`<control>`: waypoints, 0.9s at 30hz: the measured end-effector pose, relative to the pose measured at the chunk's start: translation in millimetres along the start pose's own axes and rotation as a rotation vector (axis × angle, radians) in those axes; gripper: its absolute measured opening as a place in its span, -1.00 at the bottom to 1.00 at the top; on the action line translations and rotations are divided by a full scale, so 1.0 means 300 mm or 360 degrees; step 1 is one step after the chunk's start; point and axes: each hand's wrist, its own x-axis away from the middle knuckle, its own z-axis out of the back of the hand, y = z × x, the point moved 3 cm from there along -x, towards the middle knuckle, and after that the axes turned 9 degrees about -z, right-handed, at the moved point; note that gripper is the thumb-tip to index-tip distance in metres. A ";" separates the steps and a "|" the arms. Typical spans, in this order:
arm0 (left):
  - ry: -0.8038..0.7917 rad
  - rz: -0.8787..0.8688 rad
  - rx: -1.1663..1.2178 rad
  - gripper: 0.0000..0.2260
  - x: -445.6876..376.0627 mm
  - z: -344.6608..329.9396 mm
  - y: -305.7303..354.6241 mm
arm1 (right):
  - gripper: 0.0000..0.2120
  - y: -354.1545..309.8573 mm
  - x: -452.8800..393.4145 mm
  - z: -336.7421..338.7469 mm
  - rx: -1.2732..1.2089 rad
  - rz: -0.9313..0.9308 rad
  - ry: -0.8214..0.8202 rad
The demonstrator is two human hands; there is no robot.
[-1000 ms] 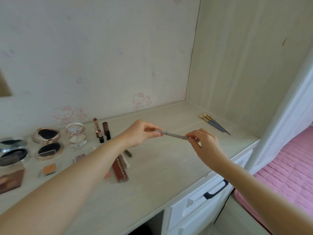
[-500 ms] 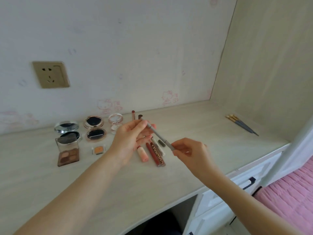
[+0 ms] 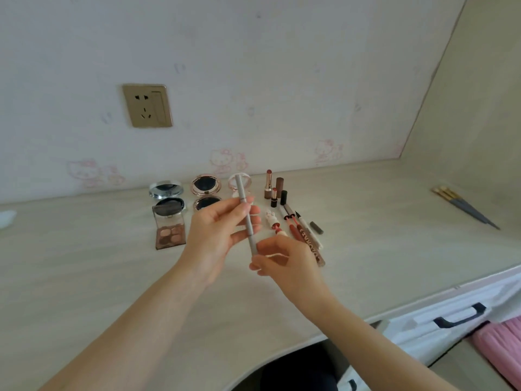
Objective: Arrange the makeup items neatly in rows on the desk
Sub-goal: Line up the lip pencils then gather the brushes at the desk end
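Note:
A slim grey makeup pencil stands nearly upright above the desk. My left hand holds its middle between thumb and fingers, and my right hand pinches its lower end. Behind them lie two open round compacts, a clear jar, an eyeshadow palette, upright lipsticks and a cluster of lip glosses and pens. Several gold-ended brushes lie apart at the far right.
A wall socket sits above the desk. White drawers with a dark handle are under the desk's right edge. A pink bedspread shows at the lower right. A white scrap lies at the far left.
The view has swung left. Both hands brought the pencil from a near-level hold over the desk's right half to an upright one over the makeup cluster, with my hands closer together.

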 end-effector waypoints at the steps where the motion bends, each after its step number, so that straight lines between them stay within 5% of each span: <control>1: 0.0009 -0.0022 -0.0033 -0.84 0.000 0.011 0.005 | -0.93 0.001 -0.002 -0.014 0.0027 0.0013 -0.0020; 5: 0.0033 -0.0129 -0.0287 -0.88 -0.002 0.066 0.025 | -0.94 -0.008 -0.016 -0.024 0.0026 0.0046 -0.0029; 10: -0.0206 -0.0473 -0.1162 -0.85 0.006 0.126 0.010 | -0.82 -0.041 -0.046 0.007 -0.0023 0.0182 0.0083; 15: -0.0515 -0.0840 -0.1809 -0.87 0.037 0.145 -0.038 | -0.72 -0.029 -0.051 0.008 0.0537 0.0577 0.0132; 19: -0.0556 -0.1024 -0.2025 -0.89 0.074 0.147 -0.067 | -0.79 0.037 -0.059 0.005 0.0936 0.0945 0.0220; 27: -0.0579 -0.1250 -0.2314 -0.71 0.115 0.135 -0.105 | -0.79 0.091 -0.045 -0.003 0.1135 0.1277 0.0364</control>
